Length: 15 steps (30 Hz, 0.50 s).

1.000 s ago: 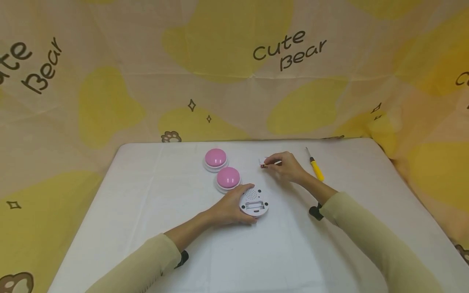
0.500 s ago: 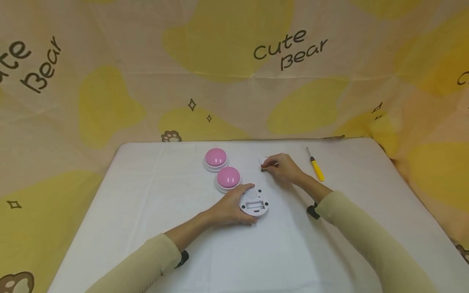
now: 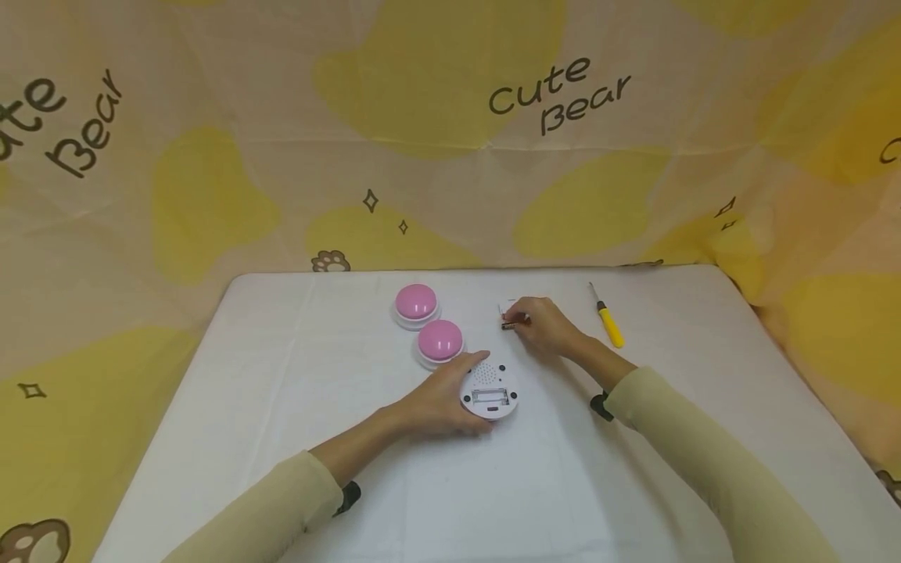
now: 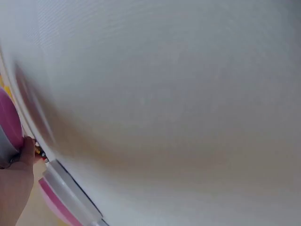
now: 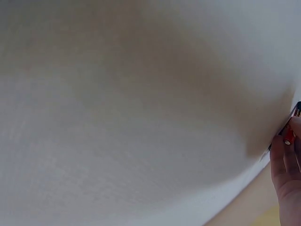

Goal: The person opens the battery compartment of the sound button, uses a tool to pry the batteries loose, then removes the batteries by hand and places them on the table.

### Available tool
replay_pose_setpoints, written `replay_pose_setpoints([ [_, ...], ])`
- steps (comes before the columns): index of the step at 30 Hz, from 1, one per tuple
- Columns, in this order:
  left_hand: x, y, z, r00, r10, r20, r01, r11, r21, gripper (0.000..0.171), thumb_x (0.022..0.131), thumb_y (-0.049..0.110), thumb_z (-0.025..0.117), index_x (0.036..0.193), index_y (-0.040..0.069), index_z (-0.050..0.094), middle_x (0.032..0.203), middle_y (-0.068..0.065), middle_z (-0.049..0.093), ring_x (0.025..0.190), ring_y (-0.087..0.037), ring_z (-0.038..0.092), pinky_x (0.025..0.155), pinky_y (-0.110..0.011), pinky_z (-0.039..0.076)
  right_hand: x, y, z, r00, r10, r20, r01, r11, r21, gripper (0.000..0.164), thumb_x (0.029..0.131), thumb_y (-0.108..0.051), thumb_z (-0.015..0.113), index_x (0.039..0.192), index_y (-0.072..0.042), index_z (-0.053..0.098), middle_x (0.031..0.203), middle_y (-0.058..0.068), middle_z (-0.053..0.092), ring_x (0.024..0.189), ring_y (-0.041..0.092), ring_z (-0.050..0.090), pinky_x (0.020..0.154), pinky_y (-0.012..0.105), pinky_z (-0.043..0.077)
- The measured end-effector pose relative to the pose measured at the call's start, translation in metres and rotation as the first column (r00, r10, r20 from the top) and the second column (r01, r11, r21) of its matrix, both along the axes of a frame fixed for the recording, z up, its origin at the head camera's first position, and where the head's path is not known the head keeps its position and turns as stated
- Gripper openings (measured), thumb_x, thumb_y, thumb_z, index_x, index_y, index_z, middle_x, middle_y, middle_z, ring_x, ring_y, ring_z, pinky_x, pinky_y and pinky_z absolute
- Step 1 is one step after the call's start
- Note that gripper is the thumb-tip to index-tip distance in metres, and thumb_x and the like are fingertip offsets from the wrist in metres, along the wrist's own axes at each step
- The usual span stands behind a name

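Observation:
My left hand [image 3: 439,399] grips a round push-button light [image 3: 487,374] by its rim, underside up. Its bare battery compartment [image 3: 490,396] faces me, below a patch of small speaker-like holes. In the left wrist view, the pink dome [image 4: 10,120] of this held button shows beside the thumb. Farther off, my right hand [image 3: 545,324] pinches a small battery [image 5: 289,136] with a red end, close to the tabletop. Another dark cylinder, likely a battery [image 3: 508,327], lies by the fingertips, partly hidden. Behind them is a small white piece with dark marks [image 3: 505,306].
Two more pink-domed buttons stand dome up left of centre, the nearer button [image 3: 439,341] close to my left hand and the farther button [image 3: 416,303] behind it. A yellow-handled screwdriver [image 3: 609,325] lies at the right. The white-covered table [image 3: 317,391] meets a patterned cloth [image 3: 436,102] behind.
My right hand has shifted slightly toward me and its fingers have moved around the batteries. The left hand keeps its grip on the button, which has tilted slightly.

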State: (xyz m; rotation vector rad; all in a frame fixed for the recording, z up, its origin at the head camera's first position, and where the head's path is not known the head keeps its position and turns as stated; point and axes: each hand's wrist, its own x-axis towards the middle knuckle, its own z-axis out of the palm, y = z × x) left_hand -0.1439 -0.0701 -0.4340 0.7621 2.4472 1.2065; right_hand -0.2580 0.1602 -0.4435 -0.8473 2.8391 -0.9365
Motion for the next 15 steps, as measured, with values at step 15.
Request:
replay_pose_setpoints([
  [15, -0.026, -0.052, 0.031, 0.975, 0.196, -0.101, -0.194, 0.981, 0.027, 0.091, 0.064, 0.022, 0.082, 0.14, 0.022, 0.031, 0.134, 0.001, 0.038, 0.113, -0.018, 0.042, 0.096, -0.043, 0.038, 0.001, 0.018, 0.008, 0.998, -0.055, 0.041, 0.056, 0.998, -0.022, 0.018, 0.084, -0.003, 0.063, 0.101, -0.003, 0.068, 0.1, 0.006, 0.065, 0.089, 0.021, 0.058, 0.077, 0.036, 0.05],
])
